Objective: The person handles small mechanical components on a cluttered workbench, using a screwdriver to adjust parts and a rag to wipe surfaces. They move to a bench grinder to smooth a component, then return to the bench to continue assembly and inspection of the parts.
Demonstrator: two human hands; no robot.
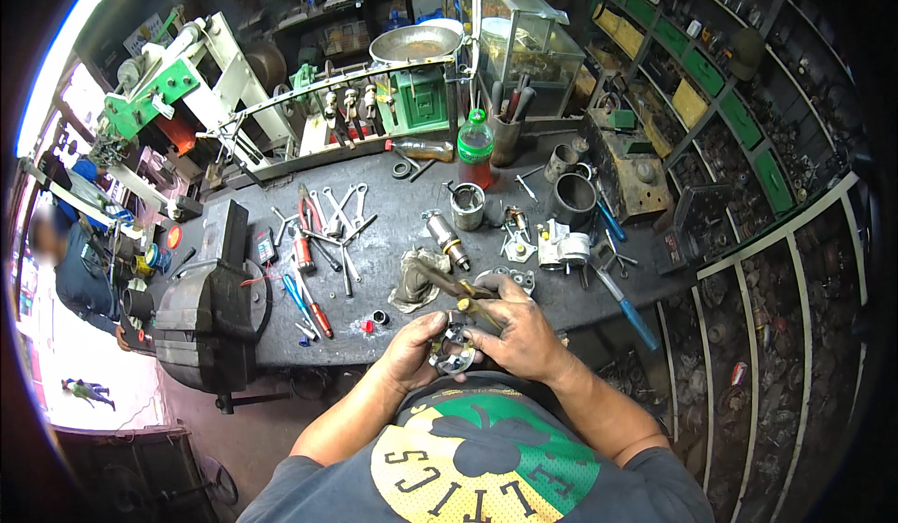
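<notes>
Close to my body, in front of the bench edge, my left hand [414,349] is closed round a ring-shaped metal part [456,362] with dark blocks on it. My right hand [520,334] grips a brownish, brass-toned tool [472,310] whose kind I cannot make out; it slants above the part. My right fingers also come against the part's side. Just beyond the hands lies a crumpled grey rag [412,284]. A cylindrical starter-like motor piece [443,237] rests behind it, and a silver cast housing [562,247] sits to the right.
A big bench vise [208,308] stands at the left. Spanners [351,214], screwdrivers [311,306] and a red-liquid bottle [475,149] are on the dark bench [393,196]. A blue-handled tool [636,322] overhangs the right edge. Another person [84,270] is at far left.
</notes>
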